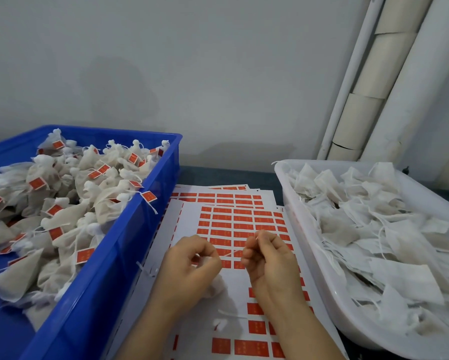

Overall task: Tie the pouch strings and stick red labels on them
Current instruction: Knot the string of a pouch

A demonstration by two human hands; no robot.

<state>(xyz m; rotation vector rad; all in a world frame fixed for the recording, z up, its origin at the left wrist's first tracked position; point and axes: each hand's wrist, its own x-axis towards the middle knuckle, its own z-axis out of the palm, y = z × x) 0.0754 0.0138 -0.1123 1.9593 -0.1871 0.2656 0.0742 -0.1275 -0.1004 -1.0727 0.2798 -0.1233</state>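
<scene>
Over the label sheet, my left hand [189, 263] curls round a small white pouch [215, 287] whose body shows below its fingers. My right hand [267, 258] pinches the pouch's white string [231, 253], which runs taut between the two hands. The sheets of red labels [233, 222] lie flat underneath, with several rows peeled away. A blue crate [130, 229] on the left holds many tied pouches bearing red labels. A white tray [296, 219] on the right holds many flat pouches with loose strings and no labels.
Loose white string scraps [223, 320] lie on the sheet near my wrists, and another lies by the crate wall [146, 268]. A grey wall rises behind the table. White pipes and cardboard tubes [368, 87] lean at the back right.
</scene>
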